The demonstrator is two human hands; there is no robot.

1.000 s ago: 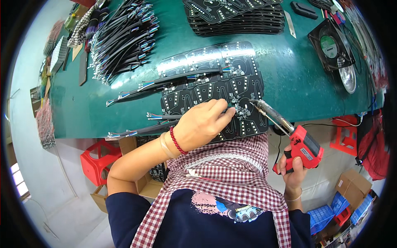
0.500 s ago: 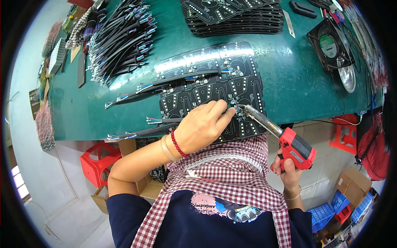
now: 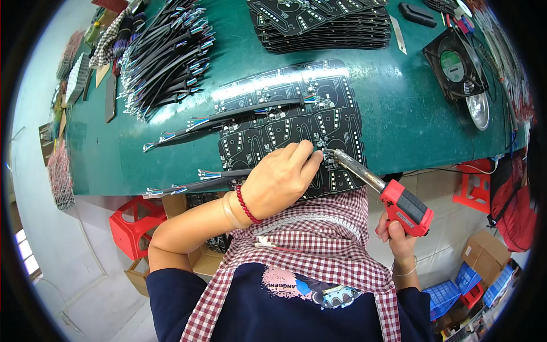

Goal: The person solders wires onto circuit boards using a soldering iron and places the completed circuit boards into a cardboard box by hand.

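Green table (image 3: 410, 114) carrying black circuit panel (image 3: 285, 122). Am pressing left hand (image 3: 279, 179) on panel, fingers together, pinching near joint. Right hand (image 3: 396, 236) clamped on red soldering gun (image 3: 404, 206), tip touching panel just beside fingertips. Risk: burning fingertips if tip slips.

An electronics assembly workshop: a green table (image 3: 399, 114) carries stacked black circuit boards (image 3: 319, 23), bundles of cut wires (image 3: 165, 57) and a small fan (image 3: 453, 62), while a red soldering gun (image 3: 399, 202) meets a board panel (image 3: 290, 125). Plastic stools (image 3: 134, 225) and cardboard boxes (image 3: 484, 251) crowd the tiled floor (image 3: 444, 239).
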